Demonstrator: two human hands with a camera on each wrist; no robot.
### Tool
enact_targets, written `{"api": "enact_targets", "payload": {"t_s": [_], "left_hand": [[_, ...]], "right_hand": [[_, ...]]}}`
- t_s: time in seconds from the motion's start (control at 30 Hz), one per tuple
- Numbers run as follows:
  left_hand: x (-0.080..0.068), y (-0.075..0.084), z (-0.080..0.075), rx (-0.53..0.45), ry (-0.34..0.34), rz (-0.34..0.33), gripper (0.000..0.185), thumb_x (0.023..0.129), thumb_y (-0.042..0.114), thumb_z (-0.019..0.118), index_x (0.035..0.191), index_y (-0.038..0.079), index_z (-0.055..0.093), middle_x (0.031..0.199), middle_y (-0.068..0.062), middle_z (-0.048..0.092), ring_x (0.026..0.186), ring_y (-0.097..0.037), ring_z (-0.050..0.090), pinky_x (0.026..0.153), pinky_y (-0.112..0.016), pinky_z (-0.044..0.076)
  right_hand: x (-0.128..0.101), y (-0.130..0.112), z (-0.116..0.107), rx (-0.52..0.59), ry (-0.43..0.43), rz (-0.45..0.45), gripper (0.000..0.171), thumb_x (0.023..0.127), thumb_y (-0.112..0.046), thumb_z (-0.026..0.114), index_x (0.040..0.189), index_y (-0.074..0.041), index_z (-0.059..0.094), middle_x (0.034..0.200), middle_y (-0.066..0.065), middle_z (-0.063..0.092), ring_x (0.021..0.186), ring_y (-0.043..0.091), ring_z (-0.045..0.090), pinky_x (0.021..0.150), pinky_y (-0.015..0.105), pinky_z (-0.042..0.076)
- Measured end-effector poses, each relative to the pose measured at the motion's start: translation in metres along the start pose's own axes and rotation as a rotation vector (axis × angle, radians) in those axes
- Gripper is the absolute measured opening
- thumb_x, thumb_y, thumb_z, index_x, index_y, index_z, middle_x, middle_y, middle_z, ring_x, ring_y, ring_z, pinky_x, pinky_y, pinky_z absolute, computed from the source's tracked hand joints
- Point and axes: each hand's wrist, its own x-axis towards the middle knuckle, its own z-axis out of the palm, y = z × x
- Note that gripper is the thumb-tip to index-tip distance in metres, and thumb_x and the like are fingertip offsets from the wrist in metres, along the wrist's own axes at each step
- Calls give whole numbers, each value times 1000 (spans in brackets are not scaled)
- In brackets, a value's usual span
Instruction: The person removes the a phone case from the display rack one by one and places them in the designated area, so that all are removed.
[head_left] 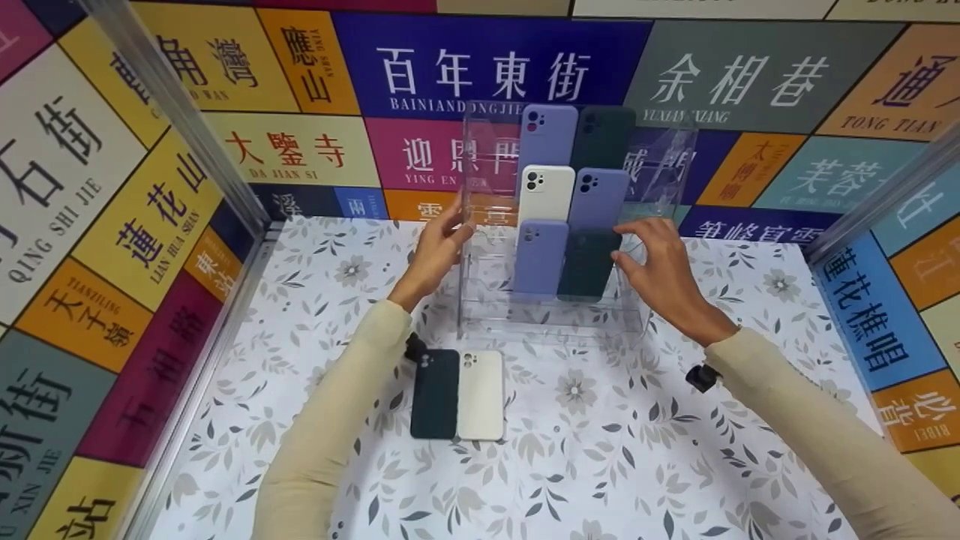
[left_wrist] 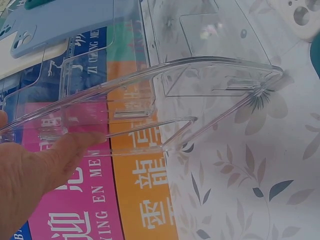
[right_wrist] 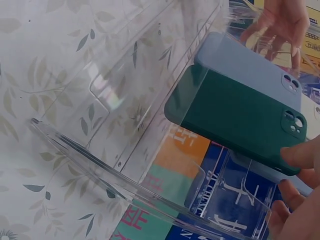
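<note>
A clear tiered display stand point(head_left: 551, 324) holds phone cases in two columns. My right hand point(head_left: 660, 262) pinches the upper right corner of the dark green phone case point(head_left: 589, 271) in the lowest tier; the right wrist view shows thumb and fingers at this green case point(right_wrist: 235, 115), near its camera cutout. Beside it leans a lilac case point(head_left: 540, 259). Higher up stand a white case point(head_left: 547, 191), another lilac case point(head_left: 600, 196), and at the top a lilac case point(head_left: 549, 136) and a dark green one point(head_left: 604, 139). My left hand point(head_left: 435, 251) grips the stand's left side edge point(left_wrist: 100, 90).
Two more cases, dark green point(head_left: 435, 395) and off-white point(head_left: 481, 395), lie side by side on the floral tabletop point(head_left: 600, 465), in front of the stand. Panels with street signs point(head_left: 487, 60) rise behind the stand and along both sides.
</note>
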Motion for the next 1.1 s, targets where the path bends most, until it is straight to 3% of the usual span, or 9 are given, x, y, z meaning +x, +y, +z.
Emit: {"api": "enact_targets", "payload": {"t_s": [0.2, 0.43, 0.67, 0.9, 1.1], "left_hand": [[-1, -1, -1, 7, 6, 0, 67, 114, 19, 59, 175, 26, 31, 168, -19, 50, 145, -35, 58, 100, -57, 60], [-1, 0, -1, 8, -3, -13, 67, 114, 20, 58, 175, 29, 31, 168, -16, 50, 143, -34, 60, 101, -57, 60], [0, 1, 0, -9, 0, -7, 66, 114, 19, 58, 174, 28, 32, 167, -17, 52, 144, -34, 59, 102, -60, 59], [1, 0, 0, -18, -1, -5, 67, 114, 18, 59, 174, 27, 32, 167, -18, 52, 143, -35, 60, 101, -58, 60], [1, 0, 0, -17, 4, 0, 67, 113, 15, 58, 174, 26, 32, 167, -18, 51, 143, -36, 61, 99, -59, 61]], "right_hand": [[-6, -1, 7, -10, 88, -106, 30, 95, 6, 83, 123, 4, 75, 127, 22, 69, 129, 42, 53, 112, 58, 43], [-19, 6, 18, 17, 155, -143, 38, 93, 7, 84, 130, 4, 74, 132, 20, 68, 127, 39, 58, 111, 51, 46], [-30, 10, 24, 76, 132, -135, 51, 94, 13, 79, 142, 5, 64, 133, 23, 64, 116, 36, 69, 103, 30, 57], [-36, 14, 30, 136, 86, -87, 58, 96, 16, 74, 150, 7, 54, 127, 27, 63, 115, 40, 70, 98, 12, 52], [-38, 16, 34, 120, 112, -104, 54, 99, 13, 72, 149, 7, 53, 127, 27, 64, 116, 40, 70, 97, 9, 50]]}}
